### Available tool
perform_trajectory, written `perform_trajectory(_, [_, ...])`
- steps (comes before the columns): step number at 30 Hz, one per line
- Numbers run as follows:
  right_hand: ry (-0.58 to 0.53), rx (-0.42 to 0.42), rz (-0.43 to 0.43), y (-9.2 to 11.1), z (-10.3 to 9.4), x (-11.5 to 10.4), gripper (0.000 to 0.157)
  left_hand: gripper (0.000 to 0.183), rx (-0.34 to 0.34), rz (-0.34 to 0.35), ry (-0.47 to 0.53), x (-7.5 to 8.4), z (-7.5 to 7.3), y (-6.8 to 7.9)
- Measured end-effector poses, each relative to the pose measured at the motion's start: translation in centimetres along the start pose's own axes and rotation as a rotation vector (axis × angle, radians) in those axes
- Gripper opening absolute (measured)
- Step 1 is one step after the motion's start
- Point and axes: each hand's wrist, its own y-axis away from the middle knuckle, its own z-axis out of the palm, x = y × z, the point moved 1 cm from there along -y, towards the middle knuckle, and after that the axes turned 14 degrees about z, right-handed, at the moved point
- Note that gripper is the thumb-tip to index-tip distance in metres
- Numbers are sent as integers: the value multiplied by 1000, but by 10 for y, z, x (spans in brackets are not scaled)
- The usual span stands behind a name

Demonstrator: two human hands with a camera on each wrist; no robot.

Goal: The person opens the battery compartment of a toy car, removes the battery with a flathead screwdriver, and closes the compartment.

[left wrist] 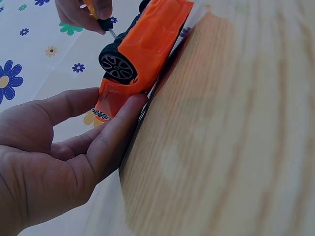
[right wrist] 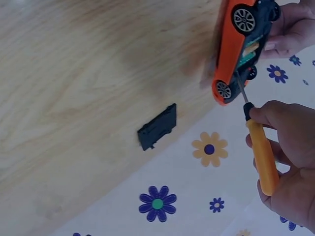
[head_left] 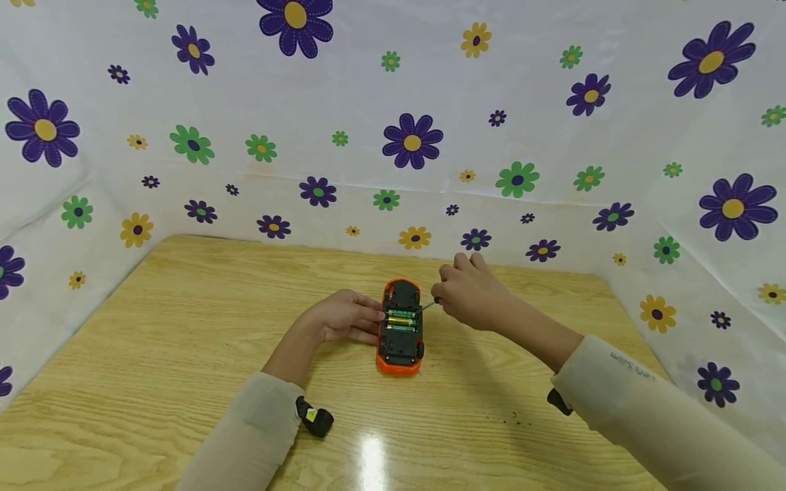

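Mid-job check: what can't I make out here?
Head: handle of the screwdriver, covered by the right hand; black panel, apparently behind that hand; any print on the batteries, too small.
Left wrist: batteries, hidden by the side of the orange car.
Right wrist: left hand, partly cut off by the right edge.

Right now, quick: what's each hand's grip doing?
Left grip: closed, holding the upturned orange toy car by its side.
Right grip: closed, holding a yellow-handled screwdriver.
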Motion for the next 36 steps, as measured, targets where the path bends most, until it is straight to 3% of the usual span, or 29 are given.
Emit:
perform_trajectory(11, [51, -151, -6, -17, -11, -7, 9, 47, -6, 2, 3, 1, 2, 0])
perform_trajectory(20, [-23, -166, 33, -17, -8, -5, 14, 47, 5, 5, -5, 1, 1, 1])
perform_trajectory(28, [-206, -163, 136, -5, 7, 6, 13, 47, 9, 2, -9, 1, 0, 1])
perform_trajectory(36, [-377, -99, 197, 12, 25, 13, 15, 47, 6, 1, -9, 0, 0, 0])
